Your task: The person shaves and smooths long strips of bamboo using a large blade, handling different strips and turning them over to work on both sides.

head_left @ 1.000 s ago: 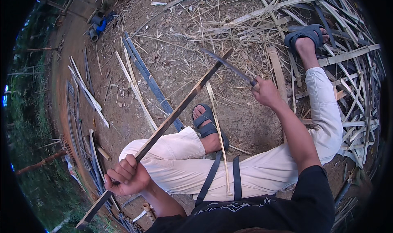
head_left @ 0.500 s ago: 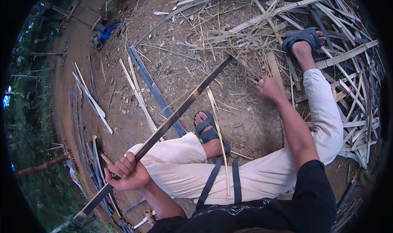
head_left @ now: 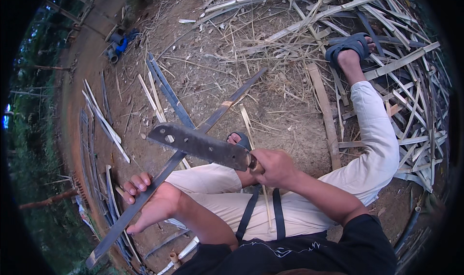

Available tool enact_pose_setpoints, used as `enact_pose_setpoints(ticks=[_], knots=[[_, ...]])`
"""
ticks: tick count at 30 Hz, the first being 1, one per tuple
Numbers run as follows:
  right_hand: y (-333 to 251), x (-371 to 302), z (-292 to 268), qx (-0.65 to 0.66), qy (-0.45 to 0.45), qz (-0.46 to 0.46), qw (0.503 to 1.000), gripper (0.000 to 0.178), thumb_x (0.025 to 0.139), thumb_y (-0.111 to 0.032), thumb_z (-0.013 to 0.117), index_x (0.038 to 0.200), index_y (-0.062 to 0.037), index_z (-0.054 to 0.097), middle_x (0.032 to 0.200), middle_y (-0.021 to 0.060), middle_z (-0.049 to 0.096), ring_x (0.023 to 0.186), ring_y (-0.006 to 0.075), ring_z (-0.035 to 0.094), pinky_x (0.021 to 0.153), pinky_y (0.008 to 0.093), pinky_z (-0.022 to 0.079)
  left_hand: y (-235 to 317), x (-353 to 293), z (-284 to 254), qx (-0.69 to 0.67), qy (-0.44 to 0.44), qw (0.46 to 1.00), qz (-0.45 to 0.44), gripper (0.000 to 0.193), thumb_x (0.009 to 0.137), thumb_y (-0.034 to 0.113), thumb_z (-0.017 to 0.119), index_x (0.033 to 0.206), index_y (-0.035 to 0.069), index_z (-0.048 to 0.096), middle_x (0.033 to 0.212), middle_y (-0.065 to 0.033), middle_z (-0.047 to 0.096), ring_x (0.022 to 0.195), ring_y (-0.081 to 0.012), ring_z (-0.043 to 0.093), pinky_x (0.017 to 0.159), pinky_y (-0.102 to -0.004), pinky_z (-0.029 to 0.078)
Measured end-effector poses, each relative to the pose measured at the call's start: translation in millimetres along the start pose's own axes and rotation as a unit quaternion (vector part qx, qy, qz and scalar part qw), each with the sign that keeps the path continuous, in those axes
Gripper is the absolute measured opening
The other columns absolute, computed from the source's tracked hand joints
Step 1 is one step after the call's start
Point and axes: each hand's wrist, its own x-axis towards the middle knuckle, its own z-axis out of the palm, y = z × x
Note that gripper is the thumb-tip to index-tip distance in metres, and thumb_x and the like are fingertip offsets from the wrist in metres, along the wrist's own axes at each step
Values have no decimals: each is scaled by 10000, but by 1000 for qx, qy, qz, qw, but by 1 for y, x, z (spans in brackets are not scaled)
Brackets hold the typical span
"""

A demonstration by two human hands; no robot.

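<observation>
Across the slack left hand (head_left: 163,200): long, flat, dark-brown bamboo strip (head_left: 166,171). Clamped in right hand (head_left: 274,169): broad, holed, dark-metal knife (head_left: 199,144). Possible fault: left hand cut, should loosely held strip roll.

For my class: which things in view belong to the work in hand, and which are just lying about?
In use:
- broad blade, gripped in the right hand
- long dark strip, lying across the left hand

Lying about:
- pale strips heaped at the right
- dark slats on the ground
- blue item, upper left
</observation>
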Motion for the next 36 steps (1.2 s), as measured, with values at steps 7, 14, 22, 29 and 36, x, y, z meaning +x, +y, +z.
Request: enact_pose_setpoints(ticks=[7, 14, 22, 29, 36], knots=[[17, -2, 4, -8, 56, 92, 994, 294, 754, -180, 742, 971, -51, 592, 781, 173, 659, 714, 373, 673, 639, 448, 528, -7, -3, 14, 83, -35, 994, 67, 703, 909, 813, 282, 745, 140, 394, 538, 21, 257, 424, -93, 191, 421, -250, 166], [108, 35, -7, -64, 86, 208, 972, 252, 795, -204, 705, 953, -54, 576, 766, 226, 658, 744, 440, 657, 668, 514, 522, -12, -1, 20, 125, 31, 985, 111, 675, 924, 796, 284, 744, 150, 360, 524, 24, 219, 418, -89, 176, 425, -243, 149], [126, 44, -2, -51, 71, 197, 976, 243, 776, -196, 710, 905, -48, 567, 718, 192, 644, 719, 410, 665, 653, 487, 515, -17, 11, 18, 135, 32, 985, 103, 670, 925, 794, 284, 741, 153, 348, 534, 24, 208, 432, -95, 157, 442, -262, 144], [109, 53, -15, -90, 13, 177, 980, 286, 785, -218, 730, 969, -53, 586, 799, 224, 678, 789, 422, 679, 709, 506, 532, -19, 17, 10, 160, 71, 976, 129, 673, 910, 804, 304, 734, 155, 338, 554, 24, 189, 459, -100, 165, 456, -260, 166], [196, 71, -31, -150, 39, 282, 947, 290, 798, -221, 718, 997, -41, 609, 819, 226, 685, 805, 429, 677, 719, 506, 536, -24, 25, 6, 164, 51, 979, 112, 678, 898, 814, 310, 752, 154, 347, 555, 24, 193, 468, -102, 175, 467, -271, 203]])
